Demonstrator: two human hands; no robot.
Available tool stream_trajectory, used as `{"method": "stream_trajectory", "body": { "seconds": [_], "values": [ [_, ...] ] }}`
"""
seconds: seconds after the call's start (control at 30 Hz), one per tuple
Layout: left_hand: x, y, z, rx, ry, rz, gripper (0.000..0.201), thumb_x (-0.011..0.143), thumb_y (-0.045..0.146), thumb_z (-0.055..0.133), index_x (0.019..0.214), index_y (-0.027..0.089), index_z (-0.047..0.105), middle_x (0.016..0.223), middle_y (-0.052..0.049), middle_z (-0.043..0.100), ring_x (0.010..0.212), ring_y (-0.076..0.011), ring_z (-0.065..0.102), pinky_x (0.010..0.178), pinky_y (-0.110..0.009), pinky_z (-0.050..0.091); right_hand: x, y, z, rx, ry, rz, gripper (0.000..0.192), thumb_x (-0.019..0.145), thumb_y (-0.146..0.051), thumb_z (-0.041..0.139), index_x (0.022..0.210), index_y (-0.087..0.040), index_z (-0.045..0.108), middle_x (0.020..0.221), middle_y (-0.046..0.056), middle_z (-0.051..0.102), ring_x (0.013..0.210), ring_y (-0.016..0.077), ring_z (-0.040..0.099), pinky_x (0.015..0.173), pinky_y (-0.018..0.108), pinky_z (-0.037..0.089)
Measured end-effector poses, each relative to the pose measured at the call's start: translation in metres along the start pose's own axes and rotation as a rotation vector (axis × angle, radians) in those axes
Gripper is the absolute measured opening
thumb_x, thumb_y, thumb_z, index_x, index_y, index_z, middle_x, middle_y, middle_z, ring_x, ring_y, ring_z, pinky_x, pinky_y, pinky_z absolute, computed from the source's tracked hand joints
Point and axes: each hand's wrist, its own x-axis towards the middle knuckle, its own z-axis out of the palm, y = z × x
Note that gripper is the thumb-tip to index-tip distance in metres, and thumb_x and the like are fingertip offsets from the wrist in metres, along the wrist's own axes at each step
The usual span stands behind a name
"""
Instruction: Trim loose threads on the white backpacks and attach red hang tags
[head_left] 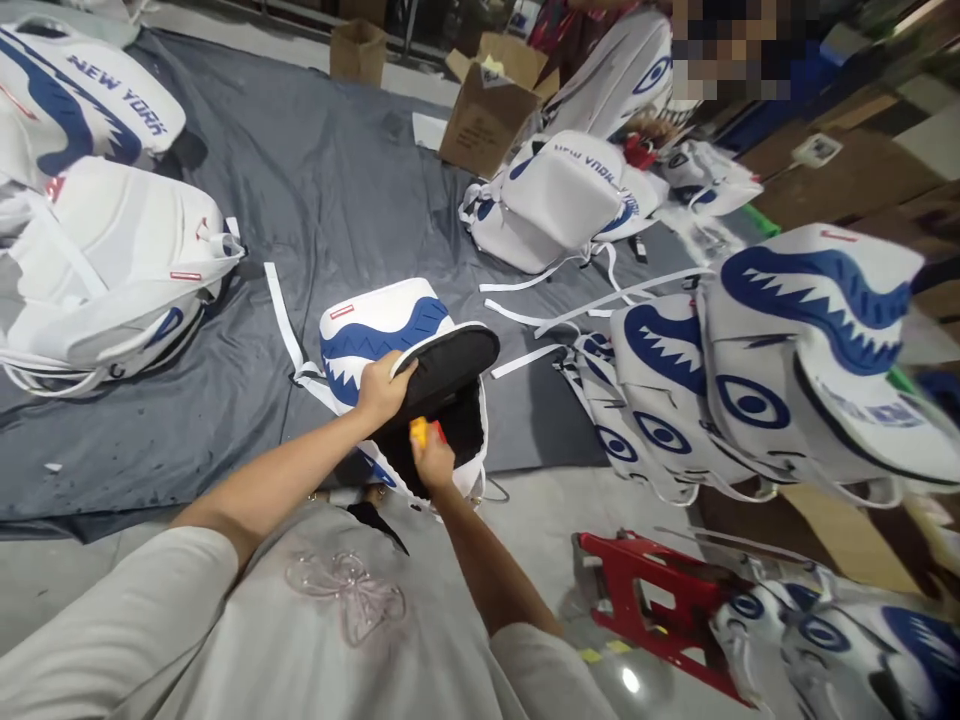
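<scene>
A white and blue backpack (375, 315) with a toothed pattern lies in front of me at the table's near edge, its top flap lifted so the black lining shows. My left hand (384, 392) is closed on the edge of that flap, thumb on the black inner side. Over the bag's dark opening, my right hand (433, 455) is wrapped around a small yellow and red tool (418, 431). Most of the tool is hidden in the fist, so its exact kind cannot be made out. White straps trail from the bag onto the table.
The table has a grey cloth (322, 170). White backpacks (112, 270) sit at left, and a row of similar backpacks (667, 380) leans at right. Farther back are another backpack (555, 200) and a cardboard box (491, 110). A red plastic stool (660, 600) stands at lower right.
</scene>
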Motion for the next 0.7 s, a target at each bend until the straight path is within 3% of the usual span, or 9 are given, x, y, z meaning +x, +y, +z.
{"method": "stream_trajectory", "body": {
  "seconds": [0.07,0.23,0.33,0.47,0.57,0.7],
  "values": [
    [0.001,0.003,0.003,-0.016,-0.032,0.04,0.026,0.09,0.037,0.055,0.075,0.017,0.063,0.067,0.001,0.062,0.061,-0.0115,0.054,0.061,-0.022,0.04,-0.001,0.002,0.003,0.058,0.003,-0.029,0.049,0.094,-0.046,0.053,0.132,-0.014,0.051,0.105,0.013,0.07,0.095,0.0223,0.067,0.083,0.027,0.046],
    [0.005,0.011,0.009,-0.009,-0.072,0.111,0.024,0.089,0.035,0.055,0.079,0.017,0.067,0.068,0.001,0.065,0.061,-0.0113,0.056,0.06,-0.022,0.041,0.001,-0.001,0.002,0.118,0.05,0.169,0.048,0.102,-0.04,0.031,0.136,-0.008,0.044,0.102,0.017,0.069,0.086,0.0233,0.068,0.073,0.028,0.046],
    [0.009,0.011,0.008,0.021,-0.091,0.157,0.022,0.088,0.034,0.056,0.081,0.017,0.068,0.069,0.001,0.066,0.061,-0.0115,0.057,0.061,-0.022,0.042,0.0,-0.004,0.0,0.156,0.016,0.121,0.046,0.1,-0.043,0.04,0.135,-0.014,0.046,0.104,0.013,0.07,0.09,0.021,0.068,0.076,0.025,0.045],
    [0.014,0.012,0.006,0.036,-0.115,0.205,0.023,0.089,0.034,0.055,0.082,0.018,0.069,0.07,0.0,0.068,0.062,-0.0123,0.059,0.061,-0.022,0.043,-0.002,0.0,-0.006,0.152,-0.018,0.165,0.048,0.103,-0.04,0.031,0.138,-0.009,0.043,0.104,0.017,0.07,0.089,0.0234,0.068,0.073,0.027,0.045],
    [0.016,0.013,0.007,0.048,-0.142,0.26,0.022,0.089,0.034,0.055,0.082,0.018,0.069,0.071,-0.001,0.069,0.062,-0.0127,0.06,0.06,-0.023,0.043,-0.006,-0.001,-0.011,0.157,-0.058,0.076,0.048,0.099,-0.044,0.044,0.135,-0.013,0.049,0.108,0.015,0.07,0.095,0.0234,0.068,0.078,0.026,0.045],
    [0.018,0.013,0.003,0.058,-0.184,0.367,0.022,0.089,0.032,0.054,0.083,0.017,0.069,0.072,-0.002,0.07,0.061,-0.0122,0.062,0.059,-0.022,0.043,-0.016,-0.001,-0.023,0.136,-0.12,0.018,0.049,0.098,-0.044,0.044,0.136,-0.014,0.05,0.11,0.017,0.07,0.095,0.0246,0.068,0.077,0.027,0.045]
  ]
}}
